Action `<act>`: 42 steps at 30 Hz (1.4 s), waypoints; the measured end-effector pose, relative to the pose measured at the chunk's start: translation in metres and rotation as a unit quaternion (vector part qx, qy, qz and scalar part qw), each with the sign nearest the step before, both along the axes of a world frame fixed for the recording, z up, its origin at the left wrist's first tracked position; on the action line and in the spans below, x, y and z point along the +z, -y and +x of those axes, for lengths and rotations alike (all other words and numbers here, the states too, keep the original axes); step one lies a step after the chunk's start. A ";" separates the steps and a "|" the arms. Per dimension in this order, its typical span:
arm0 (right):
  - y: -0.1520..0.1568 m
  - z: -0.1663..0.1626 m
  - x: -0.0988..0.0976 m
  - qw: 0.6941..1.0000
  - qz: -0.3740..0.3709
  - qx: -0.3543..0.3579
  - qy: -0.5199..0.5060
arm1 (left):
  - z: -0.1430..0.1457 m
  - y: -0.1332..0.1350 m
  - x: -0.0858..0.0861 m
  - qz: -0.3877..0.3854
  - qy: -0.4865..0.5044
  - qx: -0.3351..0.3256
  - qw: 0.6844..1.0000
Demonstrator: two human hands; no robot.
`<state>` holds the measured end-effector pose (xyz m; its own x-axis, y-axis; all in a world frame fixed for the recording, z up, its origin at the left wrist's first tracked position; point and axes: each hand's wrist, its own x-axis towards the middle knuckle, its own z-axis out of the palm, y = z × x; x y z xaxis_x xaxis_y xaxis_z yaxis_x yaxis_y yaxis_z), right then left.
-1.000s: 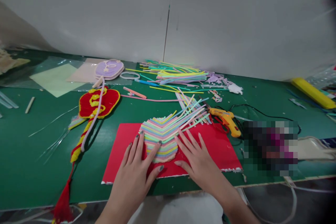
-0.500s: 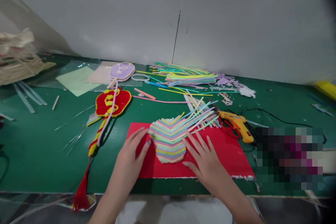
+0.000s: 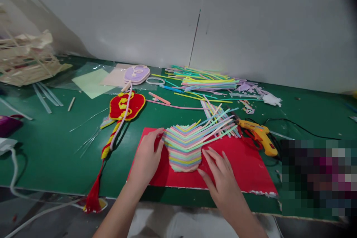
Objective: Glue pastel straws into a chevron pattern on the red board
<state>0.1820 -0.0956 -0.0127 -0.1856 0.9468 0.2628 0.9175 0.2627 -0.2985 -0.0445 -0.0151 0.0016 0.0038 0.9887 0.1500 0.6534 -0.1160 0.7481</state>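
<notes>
A chevron-striped piece of pastel strips (image 3: 185, 156) lies on a red sheet (image 3: 242, 171). Its lower part has a trimmed rounded outline, while long loose strip ends (image 3: 220, 122) fan out at the upper right. My left hand (image 3: 147, 158) rests on the sheet, its index finger and thumb apart and touching the piece's left edge. On the other side, my right hand (image 3: 221, 173) has its fingers spread, their tips at the piece's lower right edge. Neither hand is lifting anything.
A yellow glue gun (image 3: 259, 134) with a black cord lies right of the sheet. Behind are a pile of coloured strips (image 3: 209, 81) and purple scraps (image 3: 248, 85). A red-and-yellow tasselled ornament (image 3: 126, 106) lies left; a wooden model (image 3: 28, 57) stands far left.
The view has swung left, so everything sits farther right. My right fingertips have slid down from the loose strip ends to the piece's lower right edge. My left hand stays at the left edge.
</notes>
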 end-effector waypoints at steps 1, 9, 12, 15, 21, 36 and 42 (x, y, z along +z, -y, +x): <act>0.000 -0.002 0.000 1.000 0.000 0.005 -0.002 | -0.001 -0.001 -0.001 0.000 0.008 -0.004 1.000; 0.000 -0.008 0.004 0.999 0.010 0.045 0.005 | -0.010 -0.002 -0.008 0.002 0.039 -0.031 0.999; -0.003 -0.005 0.007 0.997 0.001 0.079 0.015 | -0.011 -0.004 -0.009 0.008 0.035 -0.027 0.999; -0.011 0.000 0.013 0.997 0.029 0.077 0.002 | -0.011 -0.002 -0.007 0.008 0.022 -0.023 0.999; -0.038 -0.007 0.034 0.993 0.048 0.108 0.002 | -0.010 0.017 -0.002 0.020 -0.049 -0.003 0.999; -0.060 -0.030 0.019 0.957 0.037 0.260 0.126 | -0.019 0.039 -0.014 0.105 -0.309 -0.075 0.942; -0.061 -0.033 0.016 0.953 0.054 0.255 0.155 | -0.020 0.036 -0.011 0.166 -0.345 -0.142 0.913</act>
<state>0.1494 -0.0348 0.0035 -0.6984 0.6839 0.2110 0.7026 0.7113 0.0202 -0.0642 -0.0516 -0.0094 0.4600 0.8338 0.3052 0.8640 -0.4996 0.0628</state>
